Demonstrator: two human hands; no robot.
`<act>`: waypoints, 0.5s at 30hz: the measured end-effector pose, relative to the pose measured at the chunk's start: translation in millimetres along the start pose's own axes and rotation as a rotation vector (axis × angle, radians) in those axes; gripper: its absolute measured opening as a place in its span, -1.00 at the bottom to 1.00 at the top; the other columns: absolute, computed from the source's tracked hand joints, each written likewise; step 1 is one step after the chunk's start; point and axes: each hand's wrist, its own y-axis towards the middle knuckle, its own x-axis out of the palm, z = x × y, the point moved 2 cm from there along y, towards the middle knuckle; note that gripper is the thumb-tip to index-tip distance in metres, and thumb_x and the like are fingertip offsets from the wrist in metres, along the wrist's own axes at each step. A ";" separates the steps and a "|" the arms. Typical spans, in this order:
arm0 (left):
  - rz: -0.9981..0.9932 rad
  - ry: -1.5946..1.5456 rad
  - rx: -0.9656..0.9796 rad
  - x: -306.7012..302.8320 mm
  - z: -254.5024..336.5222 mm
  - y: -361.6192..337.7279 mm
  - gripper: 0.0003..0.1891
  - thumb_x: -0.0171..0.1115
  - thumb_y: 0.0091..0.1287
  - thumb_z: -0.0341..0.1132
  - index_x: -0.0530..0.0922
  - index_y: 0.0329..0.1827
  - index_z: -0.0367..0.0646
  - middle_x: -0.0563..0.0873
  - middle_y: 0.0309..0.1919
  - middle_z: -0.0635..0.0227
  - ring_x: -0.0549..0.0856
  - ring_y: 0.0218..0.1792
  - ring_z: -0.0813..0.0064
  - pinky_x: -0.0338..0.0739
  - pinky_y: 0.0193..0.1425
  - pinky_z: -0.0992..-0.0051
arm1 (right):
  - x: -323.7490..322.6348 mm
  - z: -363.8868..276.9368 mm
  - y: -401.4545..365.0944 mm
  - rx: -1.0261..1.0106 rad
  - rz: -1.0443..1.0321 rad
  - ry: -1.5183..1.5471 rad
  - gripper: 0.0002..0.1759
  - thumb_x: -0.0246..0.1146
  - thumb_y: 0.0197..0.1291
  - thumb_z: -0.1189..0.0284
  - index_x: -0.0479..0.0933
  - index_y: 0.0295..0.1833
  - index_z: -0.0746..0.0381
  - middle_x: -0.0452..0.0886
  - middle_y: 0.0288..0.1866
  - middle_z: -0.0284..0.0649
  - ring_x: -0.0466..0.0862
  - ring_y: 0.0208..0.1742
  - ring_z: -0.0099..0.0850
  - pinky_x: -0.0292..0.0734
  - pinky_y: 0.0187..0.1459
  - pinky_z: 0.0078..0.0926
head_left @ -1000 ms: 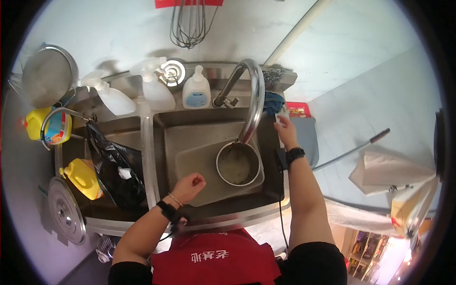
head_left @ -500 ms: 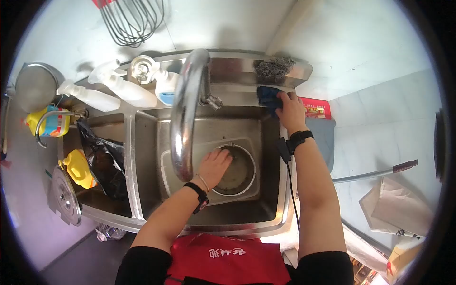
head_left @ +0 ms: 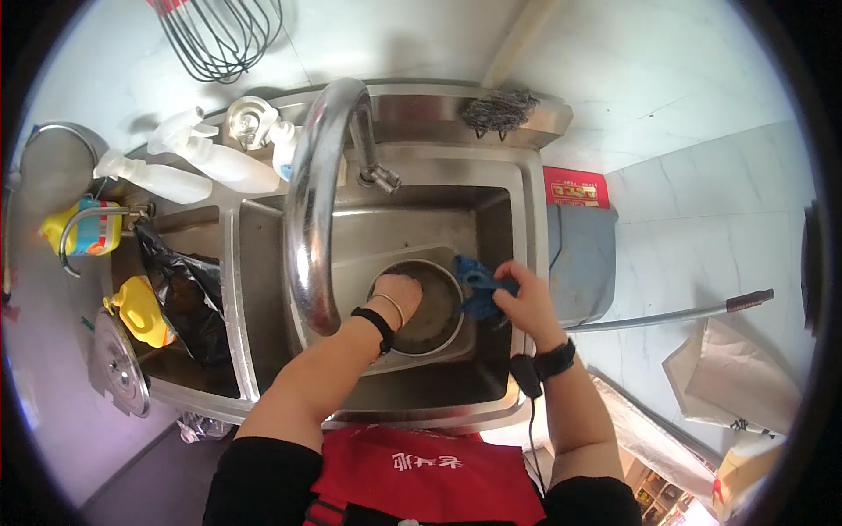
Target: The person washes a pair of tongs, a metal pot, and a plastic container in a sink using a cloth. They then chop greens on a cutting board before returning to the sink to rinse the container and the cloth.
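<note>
1. The right basin (head_left: 493,230) is seen as the largest thing here; its steel walls are probably slick when wet.
2. Toward its middle, a shallow tray (head_left: 355,279) is set beneath the pot, and could be slid easily.
3. The round pot (head_left: 455,330) is stood there; stiff metal is suggested, and extra weight should be expected from the cloudy liquid (head_left: 434,316) inside. It is best held by opposite sides of the rim, kept level.
4. The left hand (head_left: 396,298) is lowered into the pot; whether anything is gripped cannot be made out.
5. By the right hand (head_left: 524,298), the blue cloth (head_left: 476,285) is pinched at its right end, just right of the pot. It should be light, limp and hardly breakable; a bunched handful would be surest.
</note>
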 end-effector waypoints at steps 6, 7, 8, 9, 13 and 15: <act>-0.073 -0.047 -0.180 11.2 -1.0 -19.3 -0.76 0.07 0.27 -0.37 0.64 -0.09 -0.19 0.69 -0.06 0.13 0.70 -0.06 0.23 0.58 -0.01 0.35 | 34.4 9.4 -49.0 0.072 0.010 0.287 -0.74 0.19 -0.09 0.44 0.49 -0.20 0.25 0.55 -0.38 -0.31 0.54 -0.30 -0.49 0.43 -0.23 -0.54; -0.071 -0.049 -0.183 13.0 -5.6 -24.9 -0.76 0.07 0.27 -0.37 0.64 -0.09 -0.19 0.69 -0.06 0.13 0.70 -0.06 0.23 0.58 -0.01 0.35 | 33.0 2.5 -54.9 0.175 -0.058 0.272 -0.78 0.13 -0.09 0.57 0.46 -0.23 0.29 0.49 -0.33 -0.35 0.47 -0.21 -0.56 0.38 -0.13 -0.62; -0.083 -0.092 -0.109 13.2 -13.0 -31.1 -0.75 0.15 0.23 -0.36 0.59 -0.06 -0.24 0.68 -0.11 0.08 0.68 -0.07 0.15 0.56 -0.01 0.31 | 35.0 2.6 -58.0 0.171 -0.059 0.272 -0.78 0.13 -0.09 0.57 0.46 -0.23 0.29 0.49 -0.33 -0.35 0.47 -0.21 -0.56 0.38 -0.13 -0.62; -0.096 -0.134 -0.035 14.4 -21.0 -39.2 -0.70 0.23 0.19 -0.35 0.53 -0.04 -0.29 0.68 -0.15 0.02 0.66 -0.08 0.07 0.54 -0.02 0.28 | 39.0 5.0 -61.9 0.152 -0.055 0.302 -0.78 0.13 -0.09 0.56 0.46 -0.23 0.29 0.49 -0.33 -0.35 0.47 -0.21 -0.56 0.38 -0.13 -0.63; 0.097 -0.457 0.019 13.9 -59.1 -95.2 -0.78 0.13 0.28 -0.34 0.48 -0.07 -0.23 0.66 -0.32 0.00 0.62 -0.21 -0.08 0.47 -0.10 0.18 | 51.4 -1.9 -77.1 0.089 -0.014 0.302 -0.74 0.20 -0.08 0.44 0.48 -0.19 0.26 0.56 -0.36 -0.30 0.51 -0.35 -0.53 0.42 -0.26 -0.58; 0.264 -0.568 0.037 54.2 -89.7 -115.3 -0.77 0.11 0.31 -0.31 0.47 -0.06 -0.24 0.65 -0.36 0.06 0.63 -0.30 0.03 0.47 -0.20 0.21 | 60.3 -8.3 -85.5 0.110 -0.052 0.287 -0.74 0.20 -0.07 0.43 0.49 -0.19 0.26 0.56 -0.37 -0.27 0.52 -0.35 -0.52 0.42 -0.26 -0.58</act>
